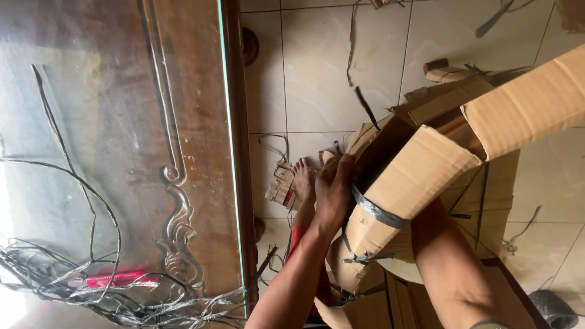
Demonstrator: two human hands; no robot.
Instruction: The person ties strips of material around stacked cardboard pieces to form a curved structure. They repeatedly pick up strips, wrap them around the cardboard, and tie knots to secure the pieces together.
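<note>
Left hand (334,186) clenched on grey strap (379,212) binding folded cardboard bundle (420,176), held above tiled floor (317,73). Right hand hidden behind bundle, grip impossible to tell. Loose straps (91,286) heaped on glass worktop (122,122) alongside.

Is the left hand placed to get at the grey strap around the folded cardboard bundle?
Probably yes: the left hand rests on the cardboard bundle right beside the grey strap, nothing between them.
</note>
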